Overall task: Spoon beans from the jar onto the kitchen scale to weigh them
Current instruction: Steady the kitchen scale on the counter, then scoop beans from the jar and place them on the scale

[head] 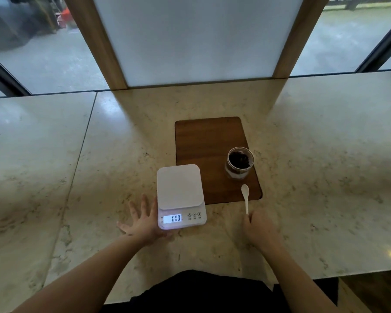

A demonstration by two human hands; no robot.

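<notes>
Beans have not yet been placed on the kitchen scale [180, 195], whose white platform is bare and whose display is read as zeros. The scale is taken as the landmark.

Nearest to the person, at the scale's near left corner, the left hand [142, 224] is laid flat on the marble counter [77, 177], its fingers [145, 204] spread wide and nothing held; its edge appears to touch the scale body. To the right of the scale, the right hand [256, 229] is closed around the handle end of a white spoon [245, 197], the bowl of which is pointed away from the person.

Beyond the spoon, right of the scale and further back, the open glass jar [239, 162] of dark beans [239, 159] is seen, standing upright on a wooden board [203, 141] which reaches behind the scale.

The step in hand is judged to be the first scoop. The spoon should be dipped in at a slant, only modestly filled, and kept level while it is carried across, so that no bean is dropped on the board. The scale should be steadied without pressing its platform.
</notes>
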